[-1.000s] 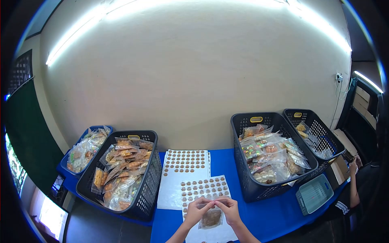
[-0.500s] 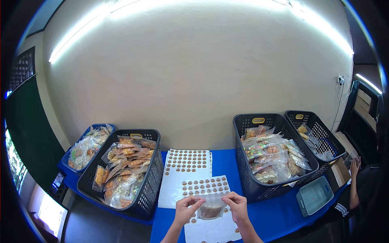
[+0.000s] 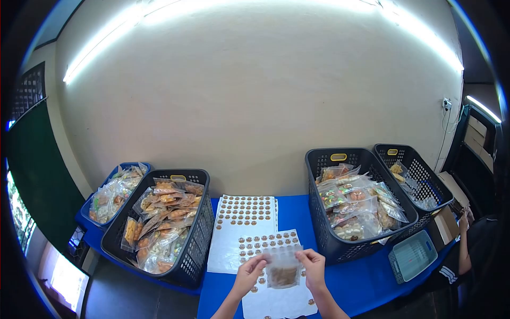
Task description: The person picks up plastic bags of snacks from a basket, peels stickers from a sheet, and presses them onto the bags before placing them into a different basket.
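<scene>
A clear plastic pouch with brownish contents hangs between my two hands. My left hand pinches its upper left corner, and my right hand pinches the upper right one. Just under and behind the pouch lies a white sheet of round brown stickers, partly covered by the pouch and my hands. Farther back, another sticker sheet rests on the blue table cover.
A black basket of filled pouches stands at left, beside a blue basket. On the right are a black basket, a second black basket and a grey-green tray. A person's arm shows at far right.
The pouch has been raised and turned more upright, its brownish contents now facing me. My hands still hold its top corners. At far right the other person's hand has shifted slightly.
</scene>
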A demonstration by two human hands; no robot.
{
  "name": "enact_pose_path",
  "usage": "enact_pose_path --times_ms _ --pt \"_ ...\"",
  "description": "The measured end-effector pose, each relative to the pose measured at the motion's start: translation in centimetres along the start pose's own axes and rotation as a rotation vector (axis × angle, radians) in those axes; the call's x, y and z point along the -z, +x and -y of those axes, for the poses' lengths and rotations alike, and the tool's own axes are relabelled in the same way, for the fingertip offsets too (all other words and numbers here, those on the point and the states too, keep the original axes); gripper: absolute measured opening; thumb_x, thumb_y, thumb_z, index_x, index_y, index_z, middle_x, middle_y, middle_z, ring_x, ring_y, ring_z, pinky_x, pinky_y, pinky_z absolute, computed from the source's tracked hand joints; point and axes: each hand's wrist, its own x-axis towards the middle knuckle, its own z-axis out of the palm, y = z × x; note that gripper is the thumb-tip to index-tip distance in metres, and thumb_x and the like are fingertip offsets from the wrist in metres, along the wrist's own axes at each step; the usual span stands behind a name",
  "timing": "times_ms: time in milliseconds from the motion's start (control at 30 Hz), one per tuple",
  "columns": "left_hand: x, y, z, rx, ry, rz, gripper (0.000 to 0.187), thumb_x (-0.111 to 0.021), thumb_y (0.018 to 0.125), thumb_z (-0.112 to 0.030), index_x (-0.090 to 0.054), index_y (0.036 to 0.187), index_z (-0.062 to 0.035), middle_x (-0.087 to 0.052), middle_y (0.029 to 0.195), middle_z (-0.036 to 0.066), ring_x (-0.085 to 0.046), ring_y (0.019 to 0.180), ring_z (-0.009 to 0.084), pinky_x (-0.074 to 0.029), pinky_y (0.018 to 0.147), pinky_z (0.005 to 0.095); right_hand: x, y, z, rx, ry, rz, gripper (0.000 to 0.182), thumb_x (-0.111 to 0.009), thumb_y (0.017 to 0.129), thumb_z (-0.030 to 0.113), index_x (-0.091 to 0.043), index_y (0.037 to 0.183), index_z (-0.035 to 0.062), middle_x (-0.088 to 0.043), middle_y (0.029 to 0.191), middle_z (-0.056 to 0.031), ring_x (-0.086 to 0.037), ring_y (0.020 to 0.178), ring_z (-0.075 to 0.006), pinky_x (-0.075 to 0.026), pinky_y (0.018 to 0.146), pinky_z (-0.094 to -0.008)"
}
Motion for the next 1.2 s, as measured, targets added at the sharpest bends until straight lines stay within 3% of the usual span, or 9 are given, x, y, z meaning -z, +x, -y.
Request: enact_pose_path --times_ms 133,233,400,433,500,600,733,833,1200 --pt "-2.2 -0.7 2.2 -0.095 0.385 0.026 0.085 -0.070 0.073 -0.025 -0.016 0.134 -0.0007 -0.025 0.135 0.018 -0.031 0.123 0.0294 -0.033 0.097 0.0392 0.2 1.0 -1.9 0.106 0.037 -0.097 0.006 -0.060 0.079 0.004 -0.062 0.078 -0.0011 -0.059 0.069 -0.0009 -0.050 0.062 -0.0042 -0.039 0.057 -0.0178" --pt "-3.8 -1.3 4.6 -0.145 0.466 0.082 0.088 -0.071 0.072 -0.027 -0.014 0.134 -0.0022 -0.028 0.132 0.020 -0.031 0.123 0.0307 -0.031 0.099 0.0416 -1.7 -0.8 -1.9 -0.018 0.090 0.117 0.012 -0.060 0.079 0.002 -0.060 0.090 -0.0035 -0.060 0.080 -0.0026 -0.055 0.074 -0.0076 -0.044 0.068 -0.0198" --pt "-4.0 0.0 3.8 -0.192 0.157 -0.113 0.053 -0.050 0.084 0.002 -0.023 0.130 -0.0003 -0.041 0.123 0.018 -0.051 0.105 0.0233 -0.047 0.080 0.0269 -1.7 -0.6 -0.3 0.079 -0.159 0.398 0.019 -0.058 0.081 0.004 -0.060 0.098 -0.0024 -0.057 0.096 -0.0053 -0.054 0.086 -0.0118 -0.044 0.074 -0.0229" --pt "-3.0 -0.1 3.0 0.012 0.242 -0.129 0.041 -0.047 0.087 -0.004 -0.032 0.125 0.0018 -0.053 0.109 0.015 -0.056 0.096 0.0205 -0.049 0.078 0.0277 -1.4 -0.1 0.3 0.117 -0.253 0.407 0.019 -0.058 0.081 0.005 -0.060 0.099 -0.0018 -0.057 0.097 -0.0053 -0.054 0.086 -0.0121 -0.044 0.074 -0.0235" --pt "-1.2 0.6 4.9 -0.125 0.063 -0.234 0.032 -0.042 0.091 -0.012 -0.040 0.119 0.0026 -0.058 0.098 0.011 -0.059 0.089 0.0168 -0.050 0.075 0.0274 -0.4 0.5 0.8 0.058 -0.237 0.351 0.024 -0.060 0.081 0.011 -0.059 0.102 0.0005 -0.058 0.096 -0.0058 -0.054 0.084 -0.0111 -0.043 0.074 -0.0232" --pt "0.1 0.5 2.8 0.068 -0.276 -0.251 0.030 -0.040 0.092 -0.018 -0.044 0.115 0.0021 -0.058 0.098 0.010 -0.059 0.086 0.0149 -0.050 0.074 0.0279 0.9 1.3 -1.2 0.173 -0.409 0.230 0.028 -0.062 0.080 0.021 -0.060 0.100 0.0023 -0.062 0.088 -0.0051 -0.056 0.076 -0.0095 -0.042 0.069 -0.0207" --pt "1.0 0.7 3.5 0.248 -0.404 -0.193 0.031 -0.042 0.092 -0.022 -0.047 0.111 0.0017 -0.058 0.098 0.009 -0.059 0.085 0.0143 -0.049 0.076 0.0283 2.5 0.5 -2.0 -0.367 -0.165 0.673 0.024 -0.050 0.089 0.021 -0.061 0.086 -0.0005 -0.058 0.071 -0.0027 -0.053 0.068 -0.0092 -0.042 0.064 -0.0225" --pt "-0.2 0.0 3.7 0.431 -0.365 -0.105 0.030 -0.039 0.092 -0.022 -0.048 0.109 0.0017 -0.057 0.102 0.009 -0.057 0.092 0.0145 -0.047 0.077 0.0272 3.1 0.0 -3.4 -0.522 -0.009 0.664 0.027 -0.048 0.090 0.023 -0.060 0.079 0.0007 -0.057 0.071 -0.0034 -0.052 0.066 -0.0103 -0.043 0.062 -0.0229" --pt "0.1 -0.6 6.5 0.567 -0.498 -0.029 0.030 -0.050 0.089 -0.023 -0.049 0.110 -0.0008 -0.057 0.103 0.008 -0.057 0.093 0.0161 -0.047 0.081 0.0278 3.7 -0.5 -5.3 -0.580 0.015 0.513 0.033 -0.045 0.090 0.027 -0.057 0.070 0.0031 -0.055 0.065 -0.0039 -0.049 0.058 -0.0106 -0.041 0.059 -0.0226"
